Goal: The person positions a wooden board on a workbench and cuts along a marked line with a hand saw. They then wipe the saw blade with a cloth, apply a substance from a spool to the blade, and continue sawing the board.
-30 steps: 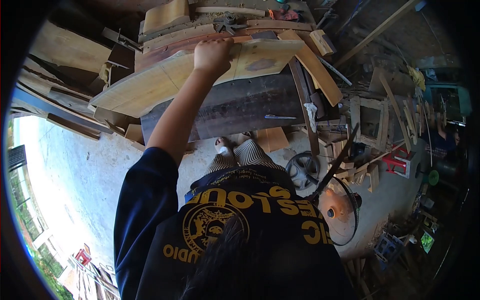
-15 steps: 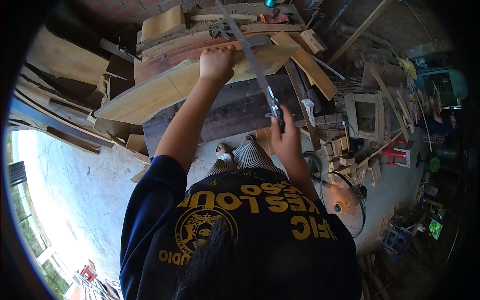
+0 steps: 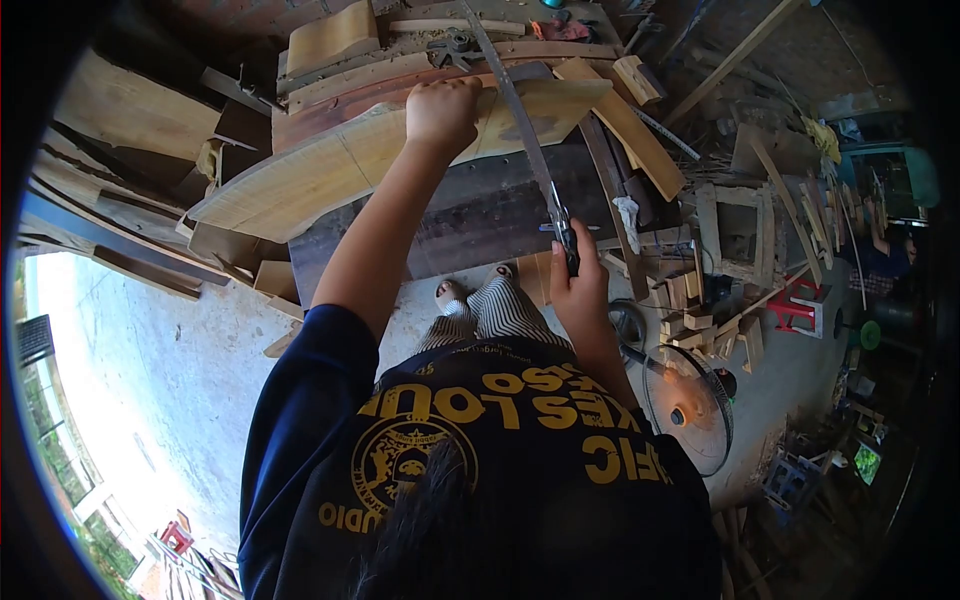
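Observation:
A long pale wooden board (image 3: 300, 180) with a curved outline and pencil lines lies across the dark bench (image 3: 440, 215). My left hand (image 3: 442, 118) is closed over its far edge, with the fingertips hidden. In my right hand (image 3: 582, 285) is the dark handle of a handsaw (image 3: 527, 130). Its long narrow blade crosses the right part of the board and points away from me, past the far edge. Whether the teeth are in the wood I cannot tell. A pen-like blue item (image 3: 553, 228) lies on the bench by the saw handle.
Beyond the board are a shaped wood block (image 3: 332, 40) and a dark metal clamp-like part (image 3: 453, 48). A loose plank (image 3: 625, 130) lies at the right. A fan (image 3: 688, 410), offcuts (image 3: 690, 318) and a red stool (image 3: 800, 308) stand on the right. Another person (image 3: 885, 260) is at far right.
The saw and my right hand have shifted slightly toward me and to the right. My left hand keeps its hold on the board. The whole view has turned a little.

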The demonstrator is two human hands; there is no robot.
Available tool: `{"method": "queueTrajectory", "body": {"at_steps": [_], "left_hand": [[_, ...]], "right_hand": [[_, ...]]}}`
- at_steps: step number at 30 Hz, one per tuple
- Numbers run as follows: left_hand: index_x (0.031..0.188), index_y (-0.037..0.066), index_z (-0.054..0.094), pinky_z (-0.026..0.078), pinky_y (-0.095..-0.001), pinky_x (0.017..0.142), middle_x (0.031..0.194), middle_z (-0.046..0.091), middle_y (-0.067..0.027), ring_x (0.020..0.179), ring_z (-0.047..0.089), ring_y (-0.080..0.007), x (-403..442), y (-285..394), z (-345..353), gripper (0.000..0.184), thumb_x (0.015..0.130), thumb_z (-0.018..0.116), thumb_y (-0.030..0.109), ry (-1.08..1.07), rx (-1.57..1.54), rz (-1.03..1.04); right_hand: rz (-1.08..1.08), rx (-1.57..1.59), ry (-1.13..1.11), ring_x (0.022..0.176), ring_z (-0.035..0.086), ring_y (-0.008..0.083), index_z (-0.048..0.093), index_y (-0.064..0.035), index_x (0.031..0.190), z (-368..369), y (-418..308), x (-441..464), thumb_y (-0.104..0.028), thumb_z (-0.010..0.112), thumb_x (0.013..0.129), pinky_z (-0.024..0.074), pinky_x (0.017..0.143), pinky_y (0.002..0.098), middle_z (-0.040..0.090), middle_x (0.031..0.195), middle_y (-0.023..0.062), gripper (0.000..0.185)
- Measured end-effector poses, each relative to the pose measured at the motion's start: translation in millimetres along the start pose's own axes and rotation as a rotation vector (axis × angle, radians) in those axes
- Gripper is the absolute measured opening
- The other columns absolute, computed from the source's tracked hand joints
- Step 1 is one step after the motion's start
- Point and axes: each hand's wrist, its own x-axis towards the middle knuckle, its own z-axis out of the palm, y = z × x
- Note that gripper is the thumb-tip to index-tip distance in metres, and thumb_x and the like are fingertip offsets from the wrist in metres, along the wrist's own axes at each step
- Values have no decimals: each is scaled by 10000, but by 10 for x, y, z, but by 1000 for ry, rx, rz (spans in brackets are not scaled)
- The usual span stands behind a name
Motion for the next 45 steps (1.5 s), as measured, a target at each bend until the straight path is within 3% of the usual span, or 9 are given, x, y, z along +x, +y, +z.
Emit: {"method": "queueTrajectory", "body": {"at_steps": [9, 11, 15, 17, 26, 27, 33, 35, 45], "left_hand": [[987, 146, 584, 455, -374, 828, 938, 666, -54, 933, 634, -219, 10, 14, -33, 265, 735, 666, 158, -14, 4, -30], [1017, 148, 560, 459, -373, 787, 940, 658, -49, 931, 631, -232, 32, -8, -16, 307, 746, 683, 224, -16, 22, -13], [1007, 148, 563, 455, -372, 796, 942, 658, -49, 939, 628, -228, 10, 23, -30, 300, 744, 685, 223, -38, 16, -29], [1001, 146, 565, 449, -375, 809, 944, 659, -49, 948, 625, -228, -10, 30, -23, 288, 746, 681, 216, -28, 5, -23], [984, 140, 568, 443, -370, 816, 960, 660, -54, 948, 625, -230, 0, 23, 1, 265, 744, 667, 192, -7, -11, -28], [984, 140, 568, 443, -370, 816, 960, 660, -54, 948, 625, -230, -11, 22, 20, 265, 744, 667, 192, -5, -14, -29], [990, 146, 578, 443, -371, 812, 953, 660, -61, 946, 625, -233, -21, 46, -18, 261, 743, 651, 183, -20, -51, -32], [946, 151, 581, 448, -351, 799, 888, 668, -52, 903, 638, -220, -23, 37, 6, 207, 757, 535, 81, 83, -44, -13], [993, 142, 585, 450, -369, 798, 892, 670, -54, 892, 641, -224, 174, -112, 37, 255, 747, 638, 181, 20, -75, -20]], "right_hand": [[44, 48, -44, 860, 643, 353, 466, 41, 1211, -119, -29, -105, -107, 538, 906, 502, 693, 345, 610, 987, 243, 347], [21, 8, -62, 794, 648, 200, 446, 52, 1231, -168, -31, -156, -124, 543, 917, 493, 658, 270, 622, 953, 187, 373], [39, -26, -104, 794, 647, 198, 427, 52, 1245, -273, -72, -231, -125, 527, 924, 496, 657, 280, 625, 959, 188, 381], [127, 4, -108, 908, 632, 381, 452, 37, 1227, -310, -199, -215, -128, 511, 920, 508, 720, 370, 612, 1006, 243, 354], [151, -238, -241, 769, 645, 395, 442, 8, 1233, -644, -702, 177, -153, 490, 928, 505, 618, 408, 627, 847, 251, 349], [345, -169, -341, 723, 648, 320, 436, -18, 1263, -729, -780, 269, -152, 512, 924, 483, 631, 363, 625, 822, 203, 373], [214, -288, -388, 710, 638, 381, 439, 7, 1223, -911, -914, 504, -133, 511, 909, 478, 590, 411, 622, 789, 235, 352], [239, -334, -433, 722, 637, 383, 441, 10, 1216, -945, -987, 580, -132, 513, 908, 478, 610, 405, 620, 784, 239, 347], [215, -358, -387, 735, 640, 395, 439, 10, 1207, -677, -869, 678, -129, 517, 896, 496, 621, 403, 618, 757, 244, 349]]}}
